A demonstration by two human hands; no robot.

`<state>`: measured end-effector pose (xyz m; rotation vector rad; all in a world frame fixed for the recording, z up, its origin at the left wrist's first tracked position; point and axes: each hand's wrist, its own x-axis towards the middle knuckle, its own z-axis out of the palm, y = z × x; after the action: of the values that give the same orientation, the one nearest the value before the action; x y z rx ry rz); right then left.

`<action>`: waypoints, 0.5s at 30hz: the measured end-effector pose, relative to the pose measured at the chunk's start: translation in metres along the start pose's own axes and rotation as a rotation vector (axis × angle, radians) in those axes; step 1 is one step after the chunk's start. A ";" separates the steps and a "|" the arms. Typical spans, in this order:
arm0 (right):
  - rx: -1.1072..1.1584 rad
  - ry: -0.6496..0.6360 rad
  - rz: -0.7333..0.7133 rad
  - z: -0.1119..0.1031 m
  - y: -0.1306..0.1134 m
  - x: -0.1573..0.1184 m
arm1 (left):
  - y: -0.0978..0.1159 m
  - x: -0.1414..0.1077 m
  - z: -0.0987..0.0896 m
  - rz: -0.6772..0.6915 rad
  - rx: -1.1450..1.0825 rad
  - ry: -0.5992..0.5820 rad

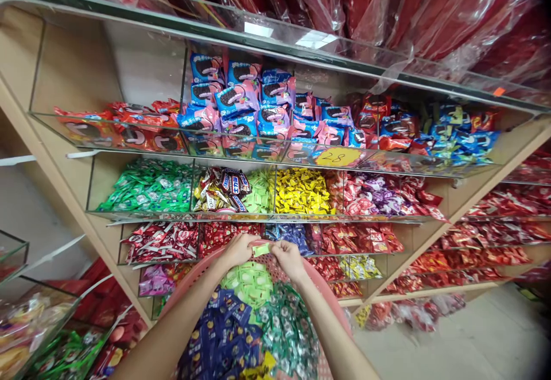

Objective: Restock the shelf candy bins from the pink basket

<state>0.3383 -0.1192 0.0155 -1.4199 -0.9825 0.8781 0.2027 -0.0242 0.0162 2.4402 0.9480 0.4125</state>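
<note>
A small light-green wrapped candy is stretched between my two hands above a pink plastic basket. My left hand pinches its left end, and my right hand pinches the other end. Below them in the basket lies a pile of light-green candies of the same look. Dark-blue wrapped candies fill the basket's left side, and dark-green shiny ones its right. A few yellow wrappers show at the bottom edge, partly cut off.
Ahead stands a wooden shelf with glass-fronted bins: blue and pink cookie packs on top, green candies, Snickers bars and yellow candies below. A yellow price tag reads 28. More bins are at left; tiled floor shows at right.
</note>
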 end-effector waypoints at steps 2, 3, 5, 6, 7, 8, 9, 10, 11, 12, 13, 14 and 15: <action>-0.059 -0.022 0.019 0.000 0.012 0.003 | -0.005 0.001 0.003 0.006 -0.002 0.028; -0.092 -0.046 0.043 0.001 0.018 0.004 | -0.007 0.002 0.004 0.013 0.000 0.036; -0.145 -0.104 0.099 0.001 0.029 0.005 | -0.010 0.003 0.006 0.029 0.007 0.040; -0.162 -0.125 0.121 0.002 0.034 0.006 | -0.010 0.003 0.007 0.034 0.010 0.041; -0.171 -0.138 0.134 0.002 0.037 0.006 | -0.010 0.003 0.007 0.034 0.014 0.041; -0.177 -0.145 0.140 0.002 0.040 0.006 | -0.010 0.003 0.007 0.031 0.019 0.041; -0.185 -0.151 0.145 0.001 0.043 0.006 | -0.010 0.003 0.007 0.027 0.025 0.040; -0.193 -0.155 0.149 0.001 0.044 0.006 | -0.010 0.003 0.006 0.022 0.030 0.040; -0.202 -0.159 0.153 0.000 0.046 0.006 | -0.009 0.003 0.006 0.018 0.036 0.039; -0.211 -0.162 0.157 0.000 0.047 0.006 | -0.008 0.003 0.006 0.015 0.041 0.037; -0.222 -0.165 0.161 -0.001 0.047 0.006 | -0.008 0.003 0.005 0.012 0.046 0.035; -0.234 -0.167 0.165 -0.002 0.048 0.006 | -0.007 0.003 0.005 0.010 0.049 0.032; -0.247 -0.169 0.170 -0.002 0.048 0.005 | -0.007 0.003 0.005 0.007 0.050 0.030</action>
<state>0.3463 -0.1154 -0.0319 -1.6780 -1.1395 1.0427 0.2030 -0.0198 0.0087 2.4898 0.9734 0.4344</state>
